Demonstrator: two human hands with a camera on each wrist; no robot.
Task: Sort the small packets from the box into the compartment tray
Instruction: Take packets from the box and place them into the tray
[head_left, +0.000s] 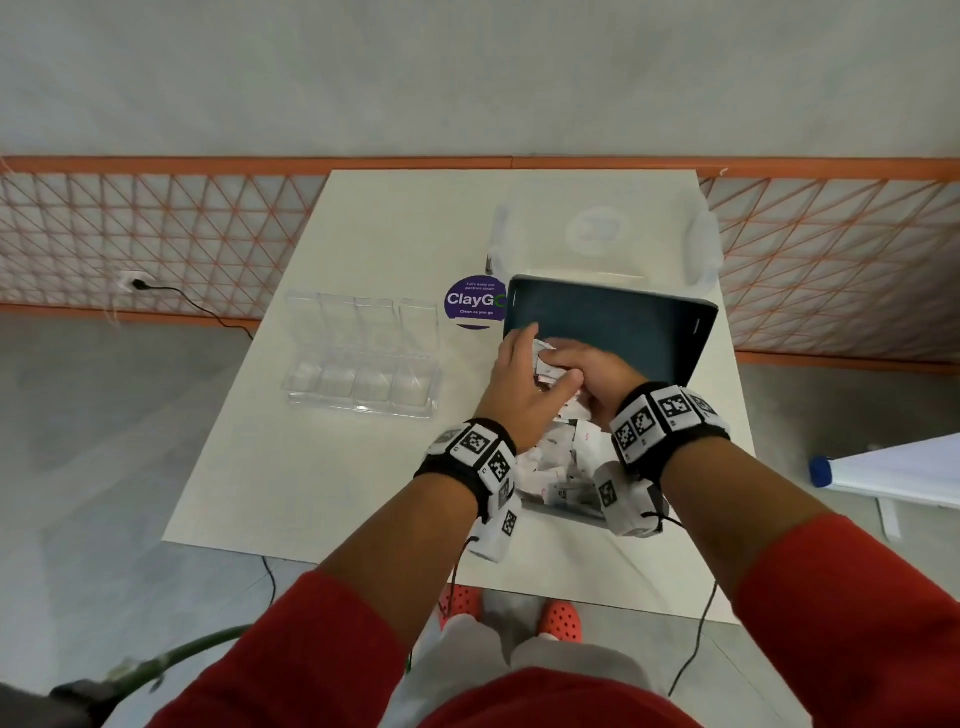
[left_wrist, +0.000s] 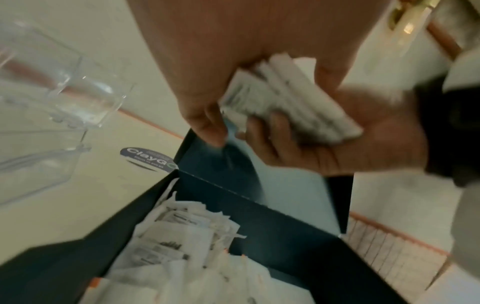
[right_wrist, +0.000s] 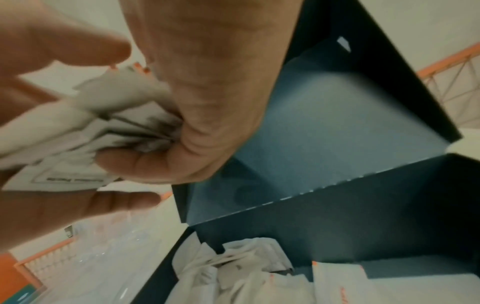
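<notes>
Both hands meet above the open dark teal cardboard box (head_left: 613, 332), fingers curled round a shared bundle of small white paper packets (head_left: 548, 364). In the left-wrist view the left hand (head_left: 511, 395) closes thumb and fingers on the stacked, printed packets (left_wrist: 288, 98); in the right-wrist view the right hand (head_left: 592, 379) pinches the crumpled white edges (right_wrist: 85, 123) between thumb and curled fingers. The bundle is held clear of the box contents.

Below the hands, the box holds a loose heap of further white packets (left_wrist: 182, 246) — thin, flat, creased, some with orange print. Its hinged lid (head_left: 623, 317) stands raised on the far side, matte and smooth inside.

Left of the box, well apart from it, lies the clear plastic compartment tray (head_left: 363, 358), with four compartments in a row and hinged lids raised; whether anything lies in them cannot be told. Between tray and box a round purple sticker (head_left: 472, 301) reading "ClayGo" adheres to the surface.

All rest on a pale cream rectangular table (head_left: 291, 467) — smooth, matte. Beyond it, grey floor and an orange lattice barrier (head_left: 156, 239) along a pale wall.
</notes>
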